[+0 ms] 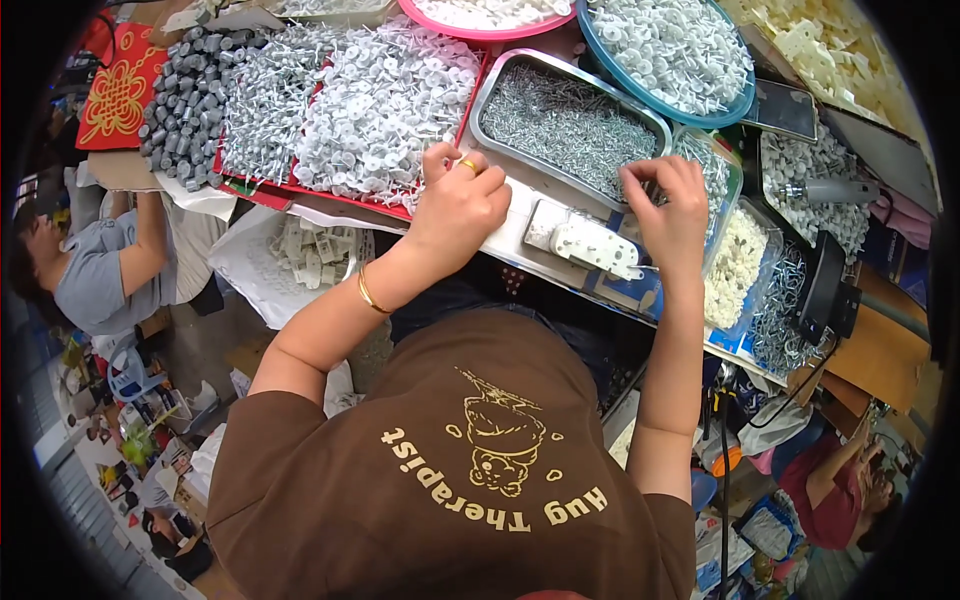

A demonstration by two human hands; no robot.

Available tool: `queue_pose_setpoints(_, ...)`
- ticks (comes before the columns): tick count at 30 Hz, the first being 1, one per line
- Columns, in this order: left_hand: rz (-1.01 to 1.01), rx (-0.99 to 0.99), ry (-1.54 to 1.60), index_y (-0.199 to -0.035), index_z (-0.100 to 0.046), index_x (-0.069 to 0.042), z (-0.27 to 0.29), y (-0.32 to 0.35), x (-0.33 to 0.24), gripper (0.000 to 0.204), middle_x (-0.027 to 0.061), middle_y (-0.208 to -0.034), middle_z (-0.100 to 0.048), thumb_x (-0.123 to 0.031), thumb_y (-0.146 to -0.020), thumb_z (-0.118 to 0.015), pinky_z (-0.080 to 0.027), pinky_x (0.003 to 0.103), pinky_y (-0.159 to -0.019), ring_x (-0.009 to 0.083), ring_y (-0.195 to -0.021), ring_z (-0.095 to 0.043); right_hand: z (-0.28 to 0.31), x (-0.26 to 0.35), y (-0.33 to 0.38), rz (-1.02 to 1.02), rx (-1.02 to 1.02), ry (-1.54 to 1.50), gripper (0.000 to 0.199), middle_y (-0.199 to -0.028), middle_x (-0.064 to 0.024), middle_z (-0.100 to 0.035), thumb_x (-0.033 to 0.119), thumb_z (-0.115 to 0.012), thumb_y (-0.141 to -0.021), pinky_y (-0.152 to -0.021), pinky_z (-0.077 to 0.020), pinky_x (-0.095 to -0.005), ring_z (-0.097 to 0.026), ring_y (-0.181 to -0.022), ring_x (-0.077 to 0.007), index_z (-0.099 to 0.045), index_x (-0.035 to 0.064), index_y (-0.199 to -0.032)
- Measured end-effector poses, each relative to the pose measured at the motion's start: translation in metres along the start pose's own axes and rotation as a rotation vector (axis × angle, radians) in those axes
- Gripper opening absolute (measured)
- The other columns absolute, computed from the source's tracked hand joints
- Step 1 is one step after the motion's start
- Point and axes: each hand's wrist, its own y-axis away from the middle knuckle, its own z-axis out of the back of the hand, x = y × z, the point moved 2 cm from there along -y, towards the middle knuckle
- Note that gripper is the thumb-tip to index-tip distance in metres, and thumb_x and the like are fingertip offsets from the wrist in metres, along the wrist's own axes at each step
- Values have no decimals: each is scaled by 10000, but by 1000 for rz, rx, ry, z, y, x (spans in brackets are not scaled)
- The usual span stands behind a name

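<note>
My left hand (pixel 462 208) is closed, its fingers curled in beside the right edge of a red tray (pixel 480 88) heaped with white disc-headed pieces (pixel 385 105). Whatever it holds is hidden. With thumb and forefinger drawn together, my right hand (pixel 672 205) is at the near right corner of a steel tray (pixel 490 130) full of small metal screws (pixel 570 125). Anything in that pinch is too small to make out. Between my hands, a white plastic part with holes (pixel 597 243) sits on a small metal-and-white block (pixel 545 222) at the table's near edge.
Beyond the steel tray stand a blue basin (pixel 745 108) of white pieces and a pink basin (pixel 490 32). Right of my right hand are cream pieces (pixel 738 265) and metal hooks (pixel 785 310). A white bag (pixel 235 265) of parts hangs at left. Other people (pixel 115 250) sit nearby.
</note>
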Motion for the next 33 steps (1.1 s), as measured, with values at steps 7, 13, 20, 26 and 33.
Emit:
queue_pose_setpoints(7,176,-65,345,-819,-636,-135,26,-12,-11,120,-35,-825,-619,-162,-802,-751,-281,405,-913,161,-829,-600,32,19,11,-168,-13,-205,80,-853,-84,-723,62,-763,-826,-762,-516,-303,-678,-796,-213,-742,26,-895)
queue_pose_setpoints(13,115,28,664,-831,-674,-141,28,-8,-39,127,-52,-833,-658,-99,-792,-787,-267,371,-872,122,-833,-602,37,49,34,-58,188,-86,84,-894,-103,-739,59,-765,-823,-737,-533,-326,-708,-806,-235,-738,27,-895)
queue_pose_setpoints(20,194,-21,413,-833,-705,-159,33,-17,-8,79,-38,-829,-679,-162,-813,-781,-273,385,-911,152,-832,-596,44,34,10,-124,37,-131,107,-803,-88,-678,82,-771,-807,-711,-509,-356,-639,-760,-288,-738,37,-899)
queue_pose_setpoints(26,-122,-23,78,-746,-657,-139,-10,-21,-6,72,-20,-750,-574,-148,-717,-722,-362,424,-912,176,-857,-594,2,0,-9,103,120,86,94,-798,-70,-606,78,-779,-783,-720,-471,-369,-572,-828,-267,-712,38,-835)
queue_pose_setpoints(33,102,-148,362,-834,-648,-144,17,-28,-6,110,-12,-805,-614,-120,-764,-729,-352,398,-891,197,-855,-580,8,1,-2,-14,19,-76,74,-815,-57,-635,77,-755,-828,-695,-466,-340,-572,-778,-230,-700,36,-858)
